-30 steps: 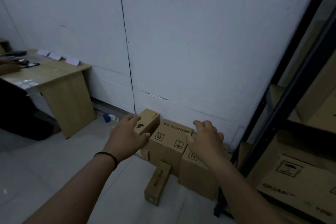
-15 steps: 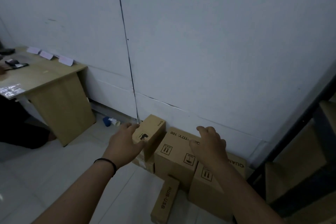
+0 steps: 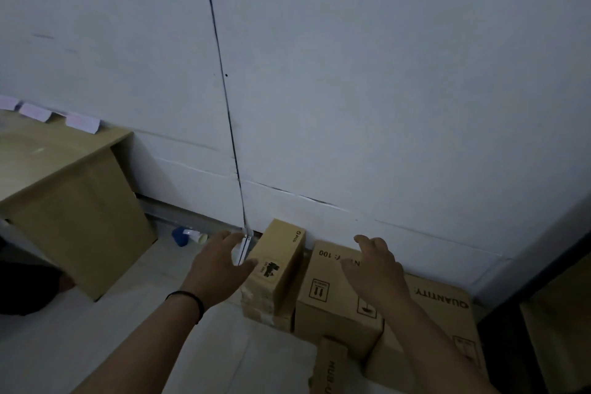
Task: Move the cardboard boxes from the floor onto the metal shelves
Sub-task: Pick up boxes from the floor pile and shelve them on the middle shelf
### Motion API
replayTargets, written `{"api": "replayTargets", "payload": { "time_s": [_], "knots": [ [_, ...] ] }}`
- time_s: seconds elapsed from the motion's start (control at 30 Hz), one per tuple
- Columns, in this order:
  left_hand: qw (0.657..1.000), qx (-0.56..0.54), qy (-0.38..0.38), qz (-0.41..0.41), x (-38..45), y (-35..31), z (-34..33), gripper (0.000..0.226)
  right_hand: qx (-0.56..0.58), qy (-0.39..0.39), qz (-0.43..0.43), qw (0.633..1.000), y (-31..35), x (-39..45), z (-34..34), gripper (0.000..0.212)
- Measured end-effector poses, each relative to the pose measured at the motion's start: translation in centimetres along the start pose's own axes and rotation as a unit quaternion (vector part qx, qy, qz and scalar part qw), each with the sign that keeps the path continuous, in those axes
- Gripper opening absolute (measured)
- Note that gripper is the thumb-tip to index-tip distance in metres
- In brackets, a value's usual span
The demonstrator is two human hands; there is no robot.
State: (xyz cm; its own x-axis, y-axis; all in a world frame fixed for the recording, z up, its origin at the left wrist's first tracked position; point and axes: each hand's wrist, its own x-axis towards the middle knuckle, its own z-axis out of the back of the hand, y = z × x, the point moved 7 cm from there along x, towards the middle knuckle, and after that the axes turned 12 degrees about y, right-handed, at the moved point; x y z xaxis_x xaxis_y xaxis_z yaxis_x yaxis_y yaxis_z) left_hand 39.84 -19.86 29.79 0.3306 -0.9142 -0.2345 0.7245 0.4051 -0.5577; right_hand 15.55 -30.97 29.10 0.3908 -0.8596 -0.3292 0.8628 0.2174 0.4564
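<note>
Several cardboard boxes stand on the floor against the white wall. A narrow tall box (image 3: 279, 261) sits on a lower box at the left of the pile. A wider box marked "100" (image 3: 332, 294) stands beside it, and another marked "QUANTITY" (image 3: 447, 313) to its right. A slim box (image 3: 329, 371) leans in front. My left hand (image 3: 219, 265) is spread open just left of the narrow box, thumb near its front corner. My right hand (image 3: 374, 269) hovers open over the "100" box. The shelf shows only as a dark post (image 3: 508, 307) at the right edge.
A wooden desk (image 3: 64, 176) with paper notes stands at the left against the wall. A blue and white item (image 3: 185, 235) lies on the floor by the skirting. Pale tiled floor (image 3: 96, 339) stretches in front of the boxes. More cardboard (image 3: 559, 329) shows at far right.
The view has swung left and closer to the boxes, so the shelf has nearly left the frame. Both hands have stayed open and drawn nearer the narrow box and the "100" box.
</note>
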Motion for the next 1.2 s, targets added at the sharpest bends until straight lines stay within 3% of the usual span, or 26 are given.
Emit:
{"api": "replayTargets", "payload": {
  "time_s": [0.27, 0.7, 1.2],
  "knots": [
    [0.999, -0.003, 0.050, -0.001, 6.8, 6.6, 2.6, 0.062, 0.025, 0.008, -0.046, 0.999, 3.3, 4.3, -4.0, 0.054],
    [0.991, 0.007, 0.134, 0.015, 22.0, 11.1, -0.1, 0.069, 0.078, 0.042, -0.114, 0.990, 2.4, 17.2, -6.9, 0.059],
    [0.956, -0.033, 0.282, 0.075, 35.9, 20.6, -10.9, 0.078, 0.162, 0.160, -0.221, 0.948, -0.2, 30.0, -21.0, 0.060]
  ]
}}
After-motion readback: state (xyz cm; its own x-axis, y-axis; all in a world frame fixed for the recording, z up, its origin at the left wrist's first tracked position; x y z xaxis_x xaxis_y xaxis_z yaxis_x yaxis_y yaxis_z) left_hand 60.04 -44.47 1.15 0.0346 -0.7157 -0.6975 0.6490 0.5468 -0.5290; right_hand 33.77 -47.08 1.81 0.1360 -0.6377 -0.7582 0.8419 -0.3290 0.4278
